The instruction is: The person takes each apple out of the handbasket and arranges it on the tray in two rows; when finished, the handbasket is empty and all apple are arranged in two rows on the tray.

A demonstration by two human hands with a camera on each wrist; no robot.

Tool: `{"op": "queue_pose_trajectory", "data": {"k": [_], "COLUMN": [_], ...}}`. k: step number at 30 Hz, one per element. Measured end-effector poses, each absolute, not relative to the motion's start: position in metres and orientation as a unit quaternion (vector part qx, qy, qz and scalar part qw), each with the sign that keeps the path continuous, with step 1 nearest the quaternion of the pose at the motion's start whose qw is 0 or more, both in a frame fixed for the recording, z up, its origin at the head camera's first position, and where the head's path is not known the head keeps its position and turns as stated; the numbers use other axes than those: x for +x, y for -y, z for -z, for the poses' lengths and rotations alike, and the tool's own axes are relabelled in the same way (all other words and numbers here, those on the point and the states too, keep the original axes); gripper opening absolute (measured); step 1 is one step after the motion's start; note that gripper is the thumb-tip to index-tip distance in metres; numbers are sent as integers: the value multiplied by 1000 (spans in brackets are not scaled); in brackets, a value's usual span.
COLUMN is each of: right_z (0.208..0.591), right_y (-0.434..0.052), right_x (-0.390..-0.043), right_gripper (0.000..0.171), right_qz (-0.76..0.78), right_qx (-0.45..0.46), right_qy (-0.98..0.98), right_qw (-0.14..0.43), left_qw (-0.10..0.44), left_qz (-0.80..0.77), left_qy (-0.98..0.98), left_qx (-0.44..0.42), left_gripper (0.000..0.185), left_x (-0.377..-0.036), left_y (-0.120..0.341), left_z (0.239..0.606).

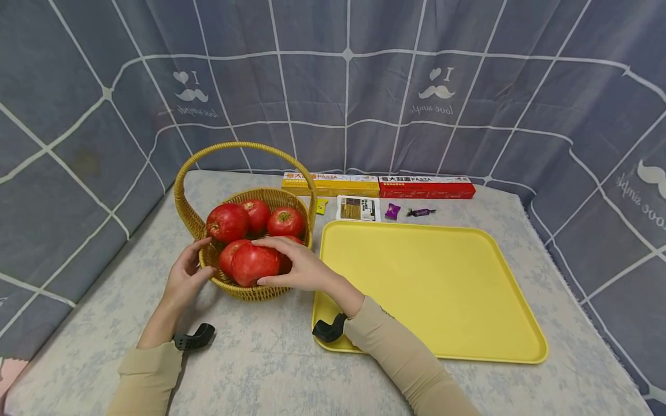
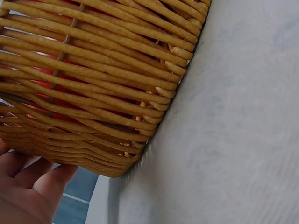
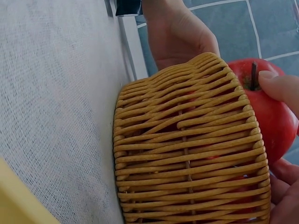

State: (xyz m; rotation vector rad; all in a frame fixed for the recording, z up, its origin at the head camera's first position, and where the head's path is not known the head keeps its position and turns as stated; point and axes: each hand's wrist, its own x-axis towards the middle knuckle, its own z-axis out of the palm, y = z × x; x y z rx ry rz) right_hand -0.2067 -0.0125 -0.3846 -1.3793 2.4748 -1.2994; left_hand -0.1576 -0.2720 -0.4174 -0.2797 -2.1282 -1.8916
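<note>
A woven basket (image 1: pixel 244 290) with a hoop handle stands on the table left of centre and holds several red apples (image 1: pixel 227 222). My right hand (image 1: pixel 276 263) reaches over its near rim and grips the front apple (image 1: pixel 250 264), thumb below and fingers on top. In the right wrist view a fingertip (image 3: pixel 280 86) lies by that apple's (image 3: pixel 271 116) stem, above the basket wall (image 3: pixel 187 154). My left hand (image 1: pixel 193 264) rests against the basket's left side, with relaxed fingers touching the weave. The left wrist view shows that palm (image 2: pixel 25 186) beside the basket (image 2: pixel 93 70).
A large yellow tray (image 1: pixel 432 289) lies right of the basket, under my right forearm. Behind it lie a yellow pasta box (image 1: pixel 333 185), a red pasta box (image 1: pixel 426 186), a flat packet (image 1: pixel 358 208) and wrapped candies (image 1: pixel 392 211). A grey curtain surrounds the table.
</note>
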Motion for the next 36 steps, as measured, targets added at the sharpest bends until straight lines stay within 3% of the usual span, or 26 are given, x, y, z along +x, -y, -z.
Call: {"op": "queue_pose_trajectory", "data": {"k": [14, 26, 36], "right_z": [374, 335, 331], "right_y": [0, -49, -95], "right_x": [-209, -217, -236], "right_gripper": [55, 40, 40], "right_qz": [523, 538, 556], "right_qx": [-405, -433, -348], "right_qy": [-746, -719, -745], "right_qw": [78, 79, 117], "left_qw": [151, 158, 132], "left_qz": [616, 601, 606], "left_qy": [768, 779, 777], "left_qx": [-96, -88, -107], "left_gripper": [54, 54, 53], "left_x": [-156, -157, -156], "left_y": [271, 270, 274], "left_z": [418, 418, 416]}}
